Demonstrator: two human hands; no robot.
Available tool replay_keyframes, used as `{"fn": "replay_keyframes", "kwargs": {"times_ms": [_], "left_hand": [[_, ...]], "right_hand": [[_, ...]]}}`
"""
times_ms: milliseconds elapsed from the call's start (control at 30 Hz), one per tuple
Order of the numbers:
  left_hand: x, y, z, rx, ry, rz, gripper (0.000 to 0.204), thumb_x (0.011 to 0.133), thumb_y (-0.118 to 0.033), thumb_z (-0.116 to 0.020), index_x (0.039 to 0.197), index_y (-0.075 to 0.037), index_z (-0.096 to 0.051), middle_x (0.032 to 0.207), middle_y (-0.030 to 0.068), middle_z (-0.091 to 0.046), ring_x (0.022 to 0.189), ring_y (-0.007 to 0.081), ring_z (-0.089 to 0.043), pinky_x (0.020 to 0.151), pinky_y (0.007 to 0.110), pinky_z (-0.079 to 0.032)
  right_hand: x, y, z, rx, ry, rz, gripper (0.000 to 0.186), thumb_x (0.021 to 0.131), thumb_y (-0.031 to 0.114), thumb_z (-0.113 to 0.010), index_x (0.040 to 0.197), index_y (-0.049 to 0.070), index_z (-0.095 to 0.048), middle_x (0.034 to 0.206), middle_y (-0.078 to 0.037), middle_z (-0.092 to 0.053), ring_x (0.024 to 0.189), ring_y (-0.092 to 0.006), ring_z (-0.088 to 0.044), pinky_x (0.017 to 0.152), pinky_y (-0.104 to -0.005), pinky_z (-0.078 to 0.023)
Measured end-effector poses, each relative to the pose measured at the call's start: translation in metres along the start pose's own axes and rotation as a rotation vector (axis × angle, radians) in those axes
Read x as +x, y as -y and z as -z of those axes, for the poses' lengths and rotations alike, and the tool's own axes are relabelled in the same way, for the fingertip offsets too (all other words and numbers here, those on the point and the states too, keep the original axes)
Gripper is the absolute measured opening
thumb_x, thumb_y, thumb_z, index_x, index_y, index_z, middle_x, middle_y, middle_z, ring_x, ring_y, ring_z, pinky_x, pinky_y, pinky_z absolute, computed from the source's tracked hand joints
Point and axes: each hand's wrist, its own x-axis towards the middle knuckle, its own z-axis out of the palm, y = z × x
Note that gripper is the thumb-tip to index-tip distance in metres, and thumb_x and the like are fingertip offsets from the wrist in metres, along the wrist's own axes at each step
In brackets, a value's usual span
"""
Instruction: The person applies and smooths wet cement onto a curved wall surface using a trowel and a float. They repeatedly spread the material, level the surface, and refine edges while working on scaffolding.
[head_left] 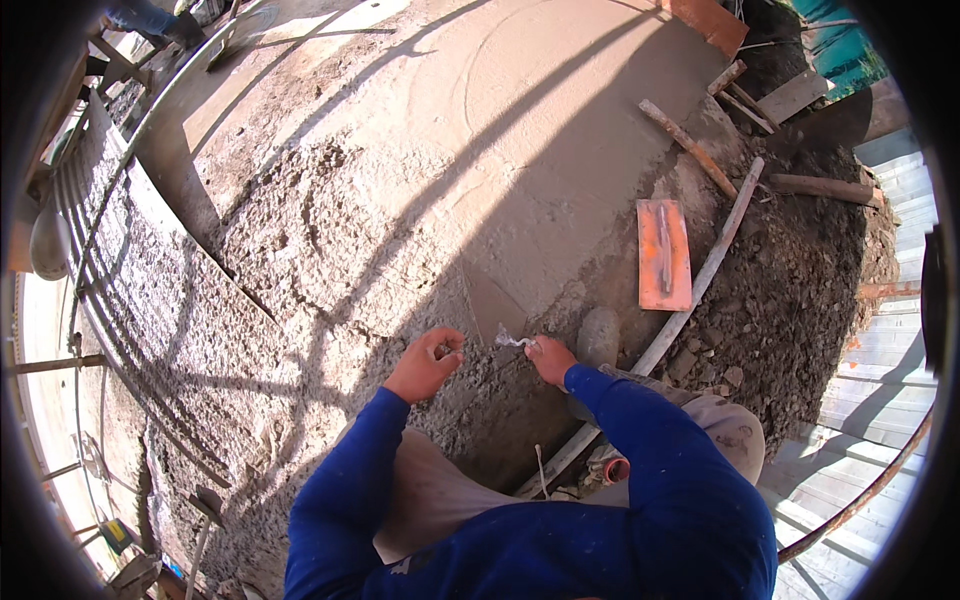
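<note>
My right hand (548, 358) grips the pale, bent handle of a trowel (485, 305), its pointed blade lying over the rough wet concrete (290, 200). My left hand (430, 362), just left of the trowel, has curled fingers; whatever they hold, if anything, is too small to make out. An orange float (662, 255) with a long handle lies face up to the right, beside a long pale timber (712, 240). The concrete is coarse around my hands and smoother farther up.
Loose boards (685, 145) and dark rubble (785, 330) edge the slab on the right, with corrugated metal sheeting (890, 380) beyond. Curved rods (110, 300) run down the left side. A person's booted leg (180, 30) shows at the top left.
</note>
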Motion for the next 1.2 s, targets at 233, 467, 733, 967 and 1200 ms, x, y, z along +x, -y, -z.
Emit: {"fn": "replay_keyframes", "kwargs": {"times_ms": [233, 467, 733, 967, 1200], "left_hand": [[-0.011, 0.017, -0.001, -0.074, 0.025, 0.034, 0.034, 0.094, -0.02, -0.072, 0.124, -0.005, -0.066, 0.11, 0.0082, -0.068, 0.09, 0.02, -0.064, 0.083, 0.038, -0.054], [0.01, 0.004, -0.007, 0.06, -0.014, -0.033, 0.037, 0.092, -0.023, -0.072, 0.123, -0.004, -0.067, 0.107, 0.0116, -0.07, 0.093, 0.0245, -0.067, 0.084, 0.039, -0.054], [0.003, 0.022, -0.009, 0.105, -0.054, -0.208, 0.036, 0.091, -0.028, -0.071, 0.119, -0.005, -0.066, 0.114, 0.0142, -0.07, 0.111, 0.0333, -0.066, 0.096, 0.045, -0.051], [-0.008, 0.024, -0.01, 0.013, -0.093, -0.214, 0.037, 0.085, -0.026, -0.072, 0.116, -0.006, -0.067, 0.112, 0.0142, -0.069, 0.106, 0.0333, -0.068, 0.094, 0.046, -0.053], [-0.019, 0.034, -0.013, -0.046, -0.234, -0.187, 0.037, 0.082, -0.028, -0.073, 0.112, -0.007, -0.071, 0.108, 0.0165, -0.072, 0.104, 0.0365, -0.069, 0.09, 0.048, -0.054]], "right_hand": [[0.037, 0.012, 0.049, 0.375, -0.207, -0.468, 0.038, 0.099, 0.032, -0.064, 0.114, -0.002, -0.057, 0.111, -0.032, -0.069, 0.107, -0.0472, -0.068, 0.092, -0.0557, -0.054], [-0.042, 0.021, -0.045, -0.171, 0.198, -0.187, 0.039, 0.097, 0.029, -0.061, 0.124, 0.003, -0.052, 0.115, -0.031, -0.069, 0.112, -0.0508, -0.065, 0.097, -0.0585, -0.051], [-0.007, 0.007, -0.004, -0.167, 0.042, 0.108, 0.032, 0.093, 0.023, -0.069, 0.112, 0.002, -0.054, 0.107, -0.029, -0.069, 0.105, -0.0518, -0.066, 0.086, -0.0585, -0.051], [0.075, -0.032, -0.051, -0.146, 0.104, 0.256, 0.028, 0.091, 0.015, -0.065, 0.109, 0.0, -0.05, 0.094, -0.022, -0.062, 0.075, -0.0369, -0.069, 0.067, -0.0487, -0.056], [-0.007, 0.055, -0.097, -0.604, 0.407, 0.258, 0.037, 0.088, 0.023, -0.071, 0.111, 0.001, -0.052, 0.107, -0.029, -0.068, 0.108, -0.0477, -0.067, 0.091, -0.056, -0.053]]}}
